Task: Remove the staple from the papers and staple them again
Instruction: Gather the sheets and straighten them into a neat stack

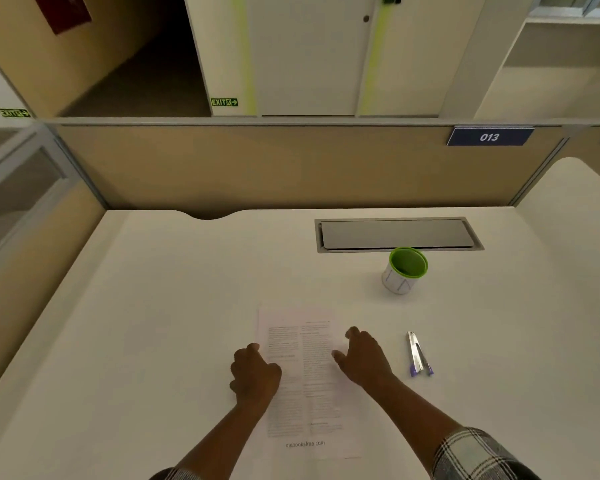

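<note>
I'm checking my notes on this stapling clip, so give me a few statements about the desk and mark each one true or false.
1. The papers lie flat on the desk. True.
2. The right hand is holding the stapler. False: the stapler lies on the desk to the right of that hand, untouched.
3. The left hand rests at the left edge of the papers. True.
4. The green-rimmed cup stands on top of the papers. False: it stands on the desk beyond them, near the metal cable hatch.
5. The sign on the partition reads 031. False: it reads 013.
</note>
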`<state>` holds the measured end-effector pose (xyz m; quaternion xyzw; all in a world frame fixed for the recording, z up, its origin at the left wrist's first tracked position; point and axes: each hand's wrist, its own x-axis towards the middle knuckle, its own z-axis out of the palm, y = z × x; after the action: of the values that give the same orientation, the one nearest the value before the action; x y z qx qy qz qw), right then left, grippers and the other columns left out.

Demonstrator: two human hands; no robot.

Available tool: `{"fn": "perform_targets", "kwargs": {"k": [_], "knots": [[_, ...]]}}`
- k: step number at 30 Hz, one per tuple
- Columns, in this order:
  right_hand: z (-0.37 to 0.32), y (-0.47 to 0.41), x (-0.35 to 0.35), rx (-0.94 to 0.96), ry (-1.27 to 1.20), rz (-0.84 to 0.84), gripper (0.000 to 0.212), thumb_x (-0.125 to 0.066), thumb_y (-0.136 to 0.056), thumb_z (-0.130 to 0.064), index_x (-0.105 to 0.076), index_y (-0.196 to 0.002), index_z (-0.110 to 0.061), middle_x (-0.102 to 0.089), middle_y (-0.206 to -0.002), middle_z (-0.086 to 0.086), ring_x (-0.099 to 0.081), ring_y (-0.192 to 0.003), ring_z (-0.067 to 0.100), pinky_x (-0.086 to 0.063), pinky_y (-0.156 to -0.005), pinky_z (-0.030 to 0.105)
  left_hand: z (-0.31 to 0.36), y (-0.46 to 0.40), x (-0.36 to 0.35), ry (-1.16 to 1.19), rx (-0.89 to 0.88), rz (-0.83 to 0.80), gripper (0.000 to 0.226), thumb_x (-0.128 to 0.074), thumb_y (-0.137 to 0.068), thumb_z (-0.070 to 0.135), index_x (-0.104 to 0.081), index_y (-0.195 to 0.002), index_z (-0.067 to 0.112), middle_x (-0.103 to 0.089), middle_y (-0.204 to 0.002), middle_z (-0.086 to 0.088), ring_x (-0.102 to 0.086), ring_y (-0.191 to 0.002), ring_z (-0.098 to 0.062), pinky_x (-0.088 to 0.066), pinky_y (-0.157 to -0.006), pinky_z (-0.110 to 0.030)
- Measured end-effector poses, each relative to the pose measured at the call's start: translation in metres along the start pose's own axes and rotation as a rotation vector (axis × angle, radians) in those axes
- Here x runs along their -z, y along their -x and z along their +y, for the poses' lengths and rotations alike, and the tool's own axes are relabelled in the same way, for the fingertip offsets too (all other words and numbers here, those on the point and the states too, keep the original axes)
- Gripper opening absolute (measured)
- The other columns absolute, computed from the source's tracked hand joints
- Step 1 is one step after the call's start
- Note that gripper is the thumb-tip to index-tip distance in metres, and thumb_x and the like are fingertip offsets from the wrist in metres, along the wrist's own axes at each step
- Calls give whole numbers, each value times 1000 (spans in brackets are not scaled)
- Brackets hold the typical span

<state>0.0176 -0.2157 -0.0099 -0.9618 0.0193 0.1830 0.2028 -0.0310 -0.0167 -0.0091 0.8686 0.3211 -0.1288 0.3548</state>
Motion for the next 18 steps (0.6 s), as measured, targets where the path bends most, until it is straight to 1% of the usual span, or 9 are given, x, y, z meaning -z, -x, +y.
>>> {"fn": "perform_targets", "kwargs": {"k": [2, 5, 9, 10, 11, 13, 14, 16, 18], "knots": [[-7, 10, -15, -67, 14, -37, 60, -60, -87, -46, -39, -130, -9, -47, -126, 11, -46, -119, 29, -47, -96, 40, 0, 6, -1, 35, 42, -22, 57, -62, -82, 17, -44, -136, 13, -44, -135, -13, -44, -126, -31, -41, -101, -50], [-16, 20, -26, -118, 13, -4, 57, -61, -87, -42, -38, -127, -9, -42, -126, 9, -42, -118, 27, -49, -94, 44, 0, 11, -1, 140, 85, -31, 56, -64, -81, 17, -46, -134, 13, -42, -132, -16, -46, -122, -34, -45, -99, -44], [-20, 25, -28, -141, -13, 24, 53, -63, -88, -37, -39, -125, -9, -43, -125, 8, -44, -118, 27, -50, -92, 43, -1, 11, 2, 283, 122, -61, 55, -66, -78, 19, -47, -129, 11, -48, -126, -18, -55, -98, -26, -49, -88, -34], [-19, 26, -28, -144, -22, 32, 53, -63, -87, -37, -39, -125, -8, -43, -124, 8, -44, -117, 27, -50, -92, 43, -2, 10, 3, 320, 127, -72, 56, -66, -77, 18, -47, -129, 9, -51, -125, -18, -57, -94, -25, -50, -87, -32], [-19, 26, -28, -144, -36, 35, 53, -64, -87, -37, -39, -124, -8, -43, -124, 9, -44, -117, 27, -50, -92, 42, -3, 9, 4, 356, 130, -86, 58, -67, -77, 17, -47, -130, 7, -54, -125, -18, -58, -95, -25, -50, -86, -31], [-16, 25, -28, -149, -45, 25, 56, -65, -87, -37, -38, -125, -7, -43, -125, 10, -44, -117, 28, -48, -94, 38, -3, 7, 5, 396, 133, -124, 57, -69, -80, 16, -47, -131, 4, -58, -126, -15, -59, -104, -26, -46, -84, -28], [-16, 24, -27, -146, -36, 18, 57, -65, -86, -38, -38, -125, -7, -43, -125, 10, -44, -117, 29, -47, -94, 37, -3, 5, 6, 407, 124, -138, 54, -70, -80, 16, -49, -129, 3, -61, -123, -13, -61, -106, -27, -48, -84, -29], [-14, 23, -26, -136, -33, 4, 59, -66, -85, -38, -38, -126, -7, -43, -126, 10, -45, -117, 29, -46, -94, 35, -5, 3, 6, 417, 83, -159, 41, -68, -81, 14, -58, -120, 6, -67, -115, -10, -65, -98, -25, -53, -80, -31], [-11, 22, -24, -138, -91, 0, 61, -68, -84, -37, -38, -128, -8, -44, -127, 10, -45, -118, 29, -46, -95, 37, -6, 3, 8, 392, -5, -169, 23, -63, -84, 9, -64, -107, 12, -71, -110, -8, -66, -91, -21, -51, -72, -26]]}}
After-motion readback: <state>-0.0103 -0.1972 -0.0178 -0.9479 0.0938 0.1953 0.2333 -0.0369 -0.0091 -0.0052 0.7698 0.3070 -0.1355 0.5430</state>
